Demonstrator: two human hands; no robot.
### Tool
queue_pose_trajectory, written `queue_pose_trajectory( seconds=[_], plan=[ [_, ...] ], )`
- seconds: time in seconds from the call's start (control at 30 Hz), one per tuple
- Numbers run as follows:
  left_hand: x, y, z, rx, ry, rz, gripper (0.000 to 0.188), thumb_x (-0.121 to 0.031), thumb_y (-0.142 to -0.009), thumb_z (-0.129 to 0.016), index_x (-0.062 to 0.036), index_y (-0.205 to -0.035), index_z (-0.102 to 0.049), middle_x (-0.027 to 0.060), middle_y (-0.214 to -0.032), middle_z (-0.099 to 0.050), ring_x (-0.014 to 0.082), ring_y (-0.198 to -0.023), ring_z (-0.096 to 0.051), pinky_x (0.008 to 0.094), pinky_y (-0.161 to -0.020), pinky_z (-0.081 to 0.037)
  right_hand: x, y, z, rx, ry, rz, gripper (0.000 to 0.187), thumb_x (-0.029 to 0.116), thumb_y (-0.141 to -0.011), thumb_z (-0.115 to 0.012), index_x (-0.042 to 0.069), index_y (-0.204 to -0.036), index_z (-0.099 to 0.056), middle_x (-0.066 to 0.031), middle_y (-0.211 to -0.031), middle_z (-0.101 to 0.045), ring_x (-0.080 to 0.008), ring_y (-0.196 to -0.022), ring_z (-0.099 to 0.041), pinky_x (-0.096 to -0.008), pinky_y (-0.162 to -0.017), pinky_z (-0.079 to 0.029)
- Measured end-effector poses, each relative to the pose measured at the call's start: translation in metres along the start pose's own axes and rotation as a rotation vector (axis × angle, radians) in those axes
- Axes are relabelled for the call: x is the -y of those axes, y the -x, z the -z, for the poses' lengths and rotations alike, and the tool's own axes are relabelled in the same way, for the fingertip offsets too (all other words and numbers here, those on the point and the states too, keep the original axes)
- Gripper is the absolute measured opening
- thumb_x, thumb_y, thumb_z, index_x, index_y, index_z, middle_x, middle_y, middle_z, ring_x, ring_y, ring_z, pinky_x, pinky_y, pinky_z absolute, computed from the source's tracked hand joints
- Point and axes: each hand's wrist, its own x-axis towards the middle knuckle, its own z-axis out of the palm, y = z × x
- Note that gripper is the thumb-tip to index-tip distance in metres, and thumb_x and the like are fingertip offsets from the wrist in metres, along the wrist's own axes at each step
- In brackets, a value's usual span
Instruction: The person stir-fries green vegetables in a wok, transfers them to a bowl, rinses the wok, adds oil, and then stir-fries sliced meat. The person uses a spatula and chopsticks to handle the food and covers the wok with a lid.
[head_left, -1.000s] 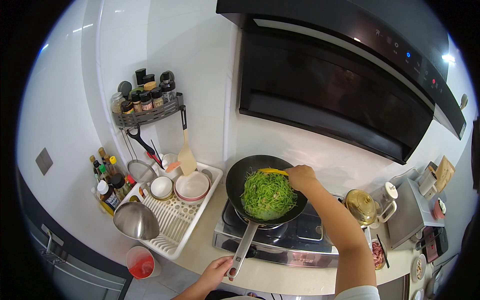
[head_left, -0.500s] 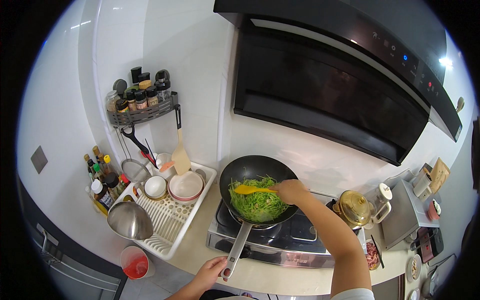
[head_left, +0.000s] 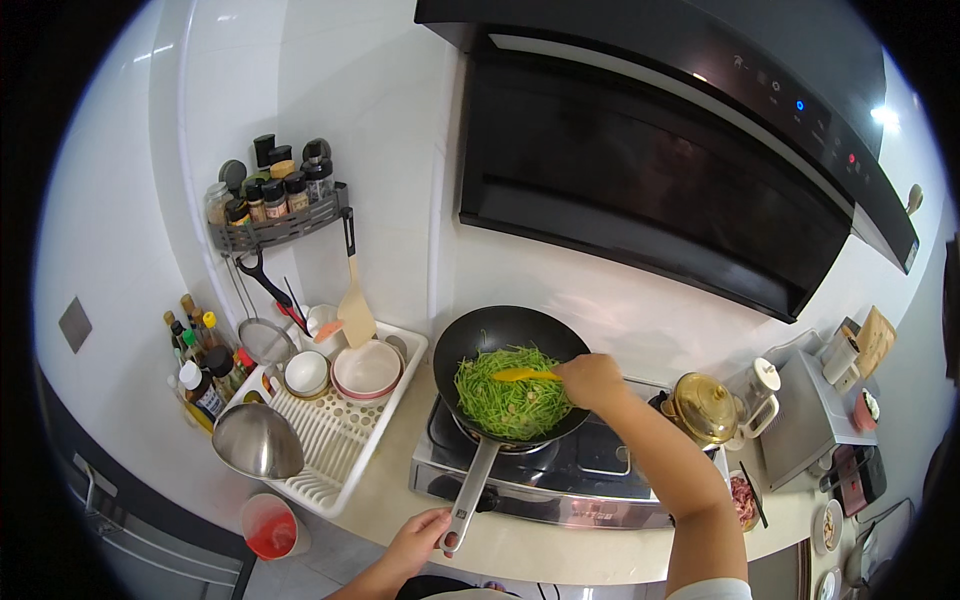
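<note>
A black wok (head_left: pixel 560 333) sits on the left burner of the gas stove, its long metal handle pointing toward me. Thin green vegetable strips (head_left: pixel 508 400) fill its bottom, with small pale bits among them. My left hand (head_left: pixel 425 532) is closed around the end of the wok's handle. Over the wok's right side, my right hand (head_left: pixel 588 381) grips a yellow spatula (head_left: pixel 522 374); its blade lies against the upper part of the greens. The part of the spatula inside my fist is hidden.
Left of the gas stove (head_left: pixel 560 500) stands a white dish rack (head_left: pixel 345 470) with bowls and a steel bowl (head_left: pixel 257 442). An amber glass pot (head_left: pixel 703 410) occupies the stove's right side, near a dish of raw meat (head_left: pixel 742 500). A black range hood (head_left: pixel 650 190) overhangs the stove.
The yellow spatula has shifted slightly right across the greens, and less of its length shows. My left hand still holds the wok's handle. The whole view has moved a little.
</note>
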Motion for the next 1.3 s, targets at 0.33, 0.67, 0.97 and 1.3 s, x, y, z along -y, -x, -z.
queue_pose_trajectory(
  seconds=[0.33,0.67,0.97,1.3],
  plan=[
    [0.006,-0.003,0.004,0.025,0.008,-0.016,0.033,-0.024,-0.094,-0.045,0.0007,-0.114,-0.052,0.0003,-0.082,-0.053,0.0096,-0.070,-0.051,0.0258,-0.056,-0.046,-0.028,0.013,-0.010,0.129,-0.134,-0.129,0.022,0.013,-0.077,-0.051,0.013,-0.092,-0.067,-0.0102,-0.092,-0.066,-0.0278,-0.090,-0.062,-0.0381,-0.073,-0.050],
    [0.007,-0.005,0.005,0.023,0.026,-0.013,0.031,-0.023,-0.093,-0.047,0.0004,-0.112,-0.053,0.0001,-0.082,-0.053,0.0098,-0.068,-0.052,0.0261,-0.054,-0.046,0.001,0.046,0.013,0.201,-0.005,0.067,0.040,0.011,-0.079,-0.047,0.026,-0.114,-0.059,-0.0067,-0.087,-0.065,-0.0270,-0.082,-0.063,-0.0379,-0.066,-0.049],
    [0.005,-0.003,0.004,0.035,0.040,-0.008,0.028,-0.022,-0.094,-0.045,0.0006,-0.107,-0.054,0.0027,-0.082,-0.054,0.0109,-0.068,-0.051,0.0279,-0.056,-0.046,-0.028,0.045,-0.001,0.160,0.031,-0.101,0.023,0.013,-0.078,-0.051,0.016,-0.096,-0.066,-0.0103,-0.086,-0.066,-0.0271,-0.082,-0.064,-0.0375,-0.068,-0.051],
    [0.005,-0.004,0.003,0.041,0.034,-0.031,0.028,-0.023,-0.094,-0.044,0.0006,-0.105,-0.054,0.0034,-0.082,-0.056,0.0114,-0.068,-0.052,0.0288,-0.055,-0.047,0.005,0.030,-0.012,-0.086,0.020,0.030,0.022,0.014,-0.080,-0.049,0.012,-0.095,-0.065,-0.0105,-0.087,-0.065,-0.0265,-0.082,-0.064,-0.0379,-0.066,-0.050]
  ],
)
